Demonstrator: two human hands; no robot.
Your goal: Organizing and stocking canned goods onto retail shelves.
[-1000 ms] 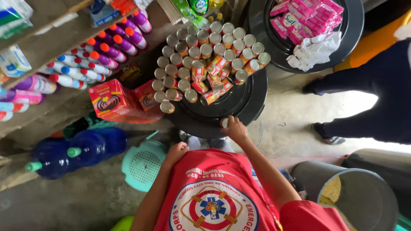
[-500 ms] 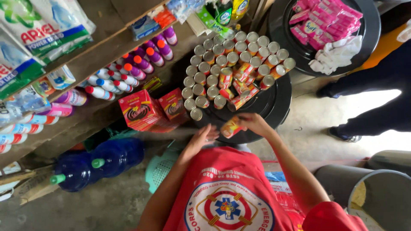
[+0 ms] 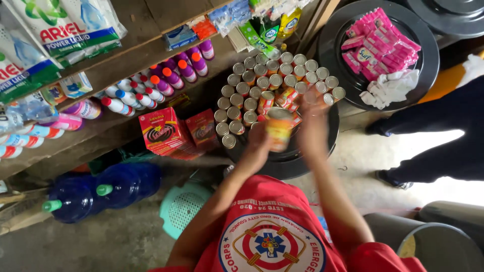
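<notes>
Several small tins [image 3: 262, 83] with metal tops stand packed together on a black round drum lid [image 3: 302, 156]. My left hand [image 3: 258, 143] is closed on an orange-and-yellow labelled can [image 3: 279, 128], held just above the near edge of the tins. My right hand [image 3: 312, 108] hovers over the right side of the tins, blurred by motion, so its fingers are hard to read. Both arms reach out from my red shirt at the bottom.
A black tray [image 3: 333, 60] holds pink sachets [image 3: 378, 45] and a white cloth [image 3: 390, 88]. Wooden shelves carry small bottles [image 3: 166, 80]. Red boxes [image 3: 164, 132], blue jugs [image 3: 101, 194], a green basket [image 3: 181, 206] and a grey bin [image 3: 433, 242] stand around. Another person's dark legs [image 3: 443, 136] are at right.
The can that was by my right hand at the drum's edge is now in my left hand. My right hand has risen over the tins. The view shifted right.
</notes>
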